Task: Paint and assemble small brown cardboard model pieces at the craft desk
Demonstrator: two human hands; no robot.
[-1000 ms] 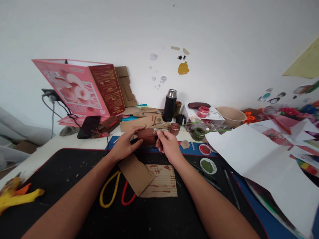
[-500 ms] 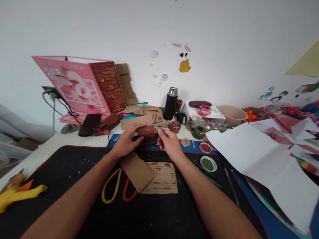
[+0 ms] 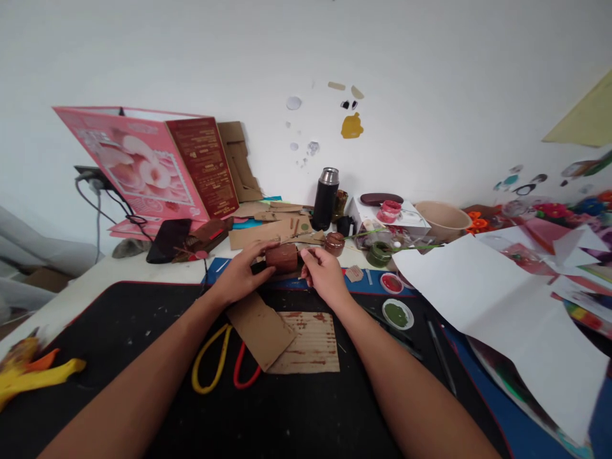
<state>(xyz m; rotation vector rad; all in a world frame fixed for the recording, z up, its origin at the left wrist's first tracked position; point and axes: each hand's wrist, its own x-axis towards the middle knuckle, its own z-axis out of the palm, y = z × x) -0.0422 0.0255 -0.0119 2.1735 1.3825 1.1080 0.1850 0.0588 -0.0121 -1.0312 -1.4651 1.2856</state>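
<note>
My left hand [image 3: 241, 275] curls round a small brown painted cardboard piece [image 3: 282, 258] and holds it above the far edge of the black mat [image 3: 119, 331]. Just to the right of that piece, my right hand [image 3: 325, 275] has its fingers pinched together by the piece's right end; a thin stick seems to be in them, too small to make out. Below my hands lie a plain cardboard flap [image 3: 261, 330] and a corrugated cardboard sheet [image 3: 308, 343] smeared with brown paint.
Yellow and red loops [image 3: 215, 366] lie on the mat. Paint lids, green [image 3: 396, 313] and red [image 3: 392, 282], a brown jar [image 3: 334, 243], a black flask [image 3: 326, 199], a pink box [image 3: 143, 166], cardboard scraps and a large white paper sheet [image 3: 492, 306] crowd the desk.
The brown piece has been turned and lifted slightly between my hands. My right hand has shifted a little toward it. The view has drifted slightly.
</note>
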